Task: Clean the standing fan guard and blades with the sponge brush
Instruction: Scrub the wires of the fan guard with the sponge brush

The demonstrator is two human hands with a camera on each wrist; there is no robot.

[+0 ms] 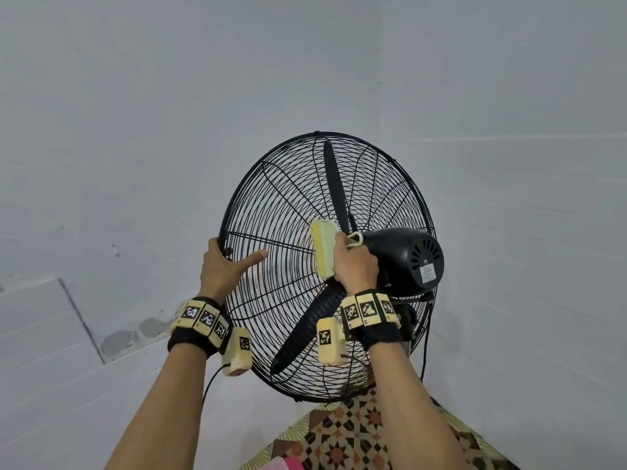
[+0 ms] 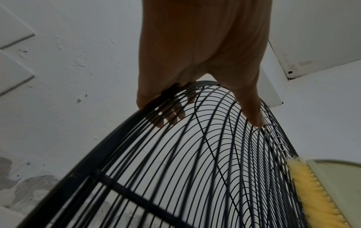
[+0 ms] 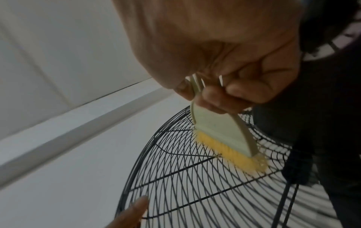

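While gripping the fan guard point(image 1: 271, 184) rim with left hand point(image 1: 224, 266), fingers hooked behind, thumb flat on wires; right hand point(image 1: 356, 266) fist-tight round brush point(image 1: 324, 249), bristles touching guard beside motor point(image 1: 403, 259).

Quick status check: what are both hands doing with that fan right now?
Left hand grips the guard rim, steadying. Right hand holds the brush, bristles on the rear wires beside the motor housing. Blades inside; nothing blocking.

head: above and behind, looks down at fan guard point(image 1: 271, 232) from behind | left wrist: close along guard rim point(image 2: 109, 148) | right wrist: close over brush point(image 3: 220, 132) | all 3 share guard
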